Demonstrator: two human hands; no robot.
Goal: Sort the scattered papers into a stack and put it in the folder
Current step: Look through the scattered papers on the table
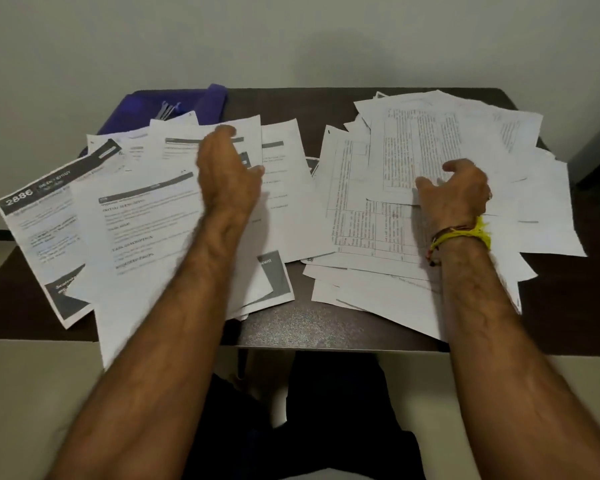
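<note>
Several printed papers lie scattered in two loose spreads on a dark table [312,327]. The left spread [146,230] holds sheets with grey header bars; the right spread [430,150] holds sheets with tables of small text. A blue folder [174,102] lies open at the back left, half covered by paper, with a metal clip showing inside. My left hand [227,171] hovers over the left spread, fingers curled and apart, holding nothing. My right hand [458,188] rests on the right spread with fingers spread, pressing the sheets. A yellow thread band is on that wrist.
Some sheets overhang the table's front and left edges. A pale wall stands right behind the table. My dark-trousered legs show below the front edge. A dark strip of bare tabletop [302,188] runs between the two spreads.
</note>
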